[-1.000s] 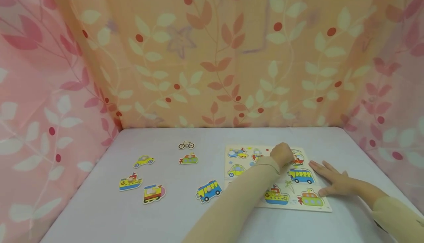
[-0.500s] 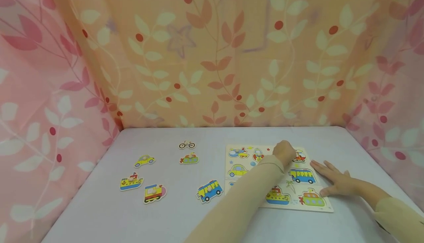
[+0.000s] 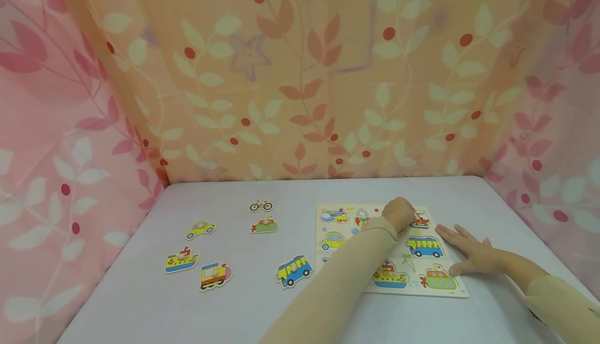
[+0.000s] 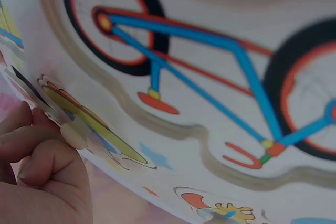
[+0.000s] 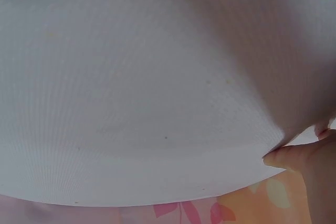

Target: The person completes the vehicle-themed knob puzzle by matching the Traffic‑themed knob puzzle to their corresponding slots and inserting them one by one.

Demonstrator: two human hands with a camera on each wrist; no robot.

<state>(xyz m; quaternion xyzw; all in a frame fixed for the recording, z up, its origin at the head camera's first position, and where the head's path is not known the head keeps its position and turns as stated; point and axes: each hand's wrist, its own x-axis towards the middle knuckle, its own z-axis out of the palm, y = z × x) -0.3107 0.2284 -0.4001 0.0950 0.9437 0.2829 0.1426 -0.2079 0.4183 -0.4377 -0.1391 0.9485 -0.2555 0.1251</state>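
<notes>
In the head view my left hand (image 3: 399, 213) reaches over the puzzle board (image 3: 450, 267) to its upper right area. It pinches the helicopter puzzle piece (image 3: 421, 218), which lies over the board and is partly hidden by the fingers. From the left wrist, the left hand's fingers (image 4: 52, 169) are seen at a round wooden knob (image 4: 73, 136) on a tilted piece. A bicycle picture (image 4: 199, 45) on the board fills much of that view. My right hand (image 3: 478, 256) rests with spread fingers against the board's right edge; the right wrist view catches its thumb on the white tabletop.
Loose knobbed pieces lie left of the board: a bicycle (image 3: 261, 206), submarine (image 3: 264, 225), car (image 3: 200, 229), boat (image 3: 182, 260), train (image 3: 215, 276) and bus (image 3: 294, 271). An airplane (image 3: 334, 215) and a rocket (image 3: 362, 218) sit in the board. Patterned curtains (image 3: 281, 99) surround the table.
The helicopter piece has shifted slightly up at the left hand's fingers, which stay over the same part of the board. The right hand keeps its place; the whole view shifts slightly.
</notes>
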